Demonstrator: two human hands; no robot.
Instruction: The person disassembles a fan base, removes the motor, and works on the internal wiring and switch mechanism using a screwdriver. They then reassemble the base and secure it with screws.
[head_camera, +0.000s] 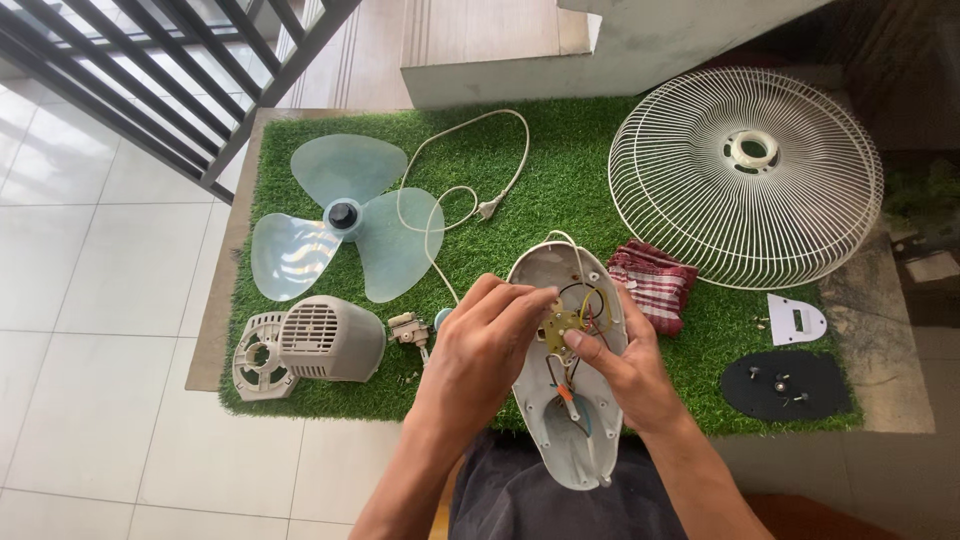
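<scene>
- while the white fan housing (570, 400) is propped tilted over the lap, its lower end off the grass mat (560, 160), it could slide down if the grip eases.
- the wire guard (745, 175) blocks the right; the blade (340, 235) and motor cover (330, 340) sit well left, leaving open mat between.
- left hand (480, 355) has its fingers pinched on the brass switch part (560, 325); right hand (625, 365) clamps part and shell rim.
- thin wires (590, 300) could snag or tear if that part gets tugged.
</scene>
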